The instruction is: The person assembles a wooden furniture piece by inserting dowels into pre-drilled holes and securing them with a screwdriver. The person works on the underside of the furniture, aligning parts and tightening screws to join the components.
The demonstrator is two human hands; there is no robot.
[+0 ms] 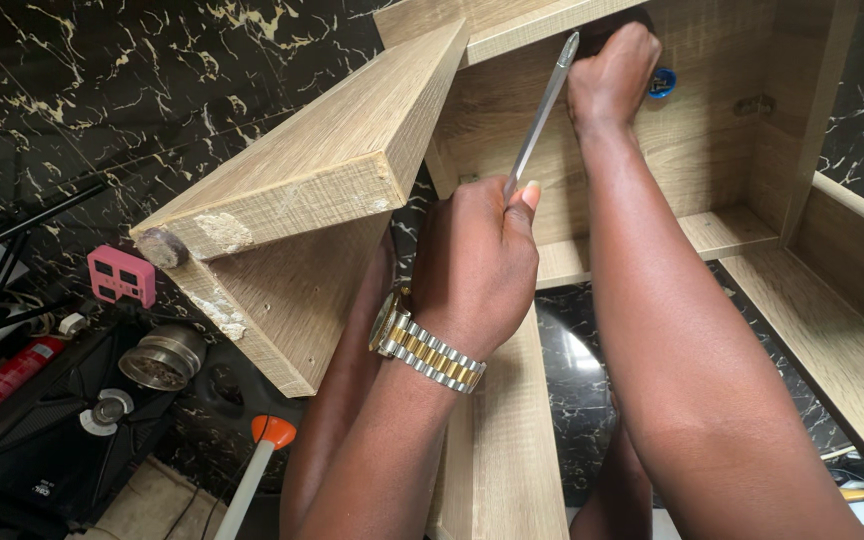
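a long metal screwdriver shaft (542, 115) is grasped by the left hand (477, 265), fingers clenched around its lower end, thumb pressed along the side. the shaft is tilted up and to the right, its tip held close under the edge of a wooden top board (512, 30) of a light oak-coloured cabinet frame (712, 150). the right hand (612, 75) is closed in a fist high against the cabinet's back panel, just beside the tip; something blue (662, 82) is seen at its far side, but what is gripped cannot be told. a two-tone metal wristwatch (422, 345) is worn on the left wrist. a loose wooden panel (322, 160) is angled to the left of the hands, touching the frame. on the dark marbled floor (102, 80) to the left, a pink square object (120, 275), a round metal tin (162, 355), a red tube (2, 380) and an orange-headed tool (272, 432) are laid.
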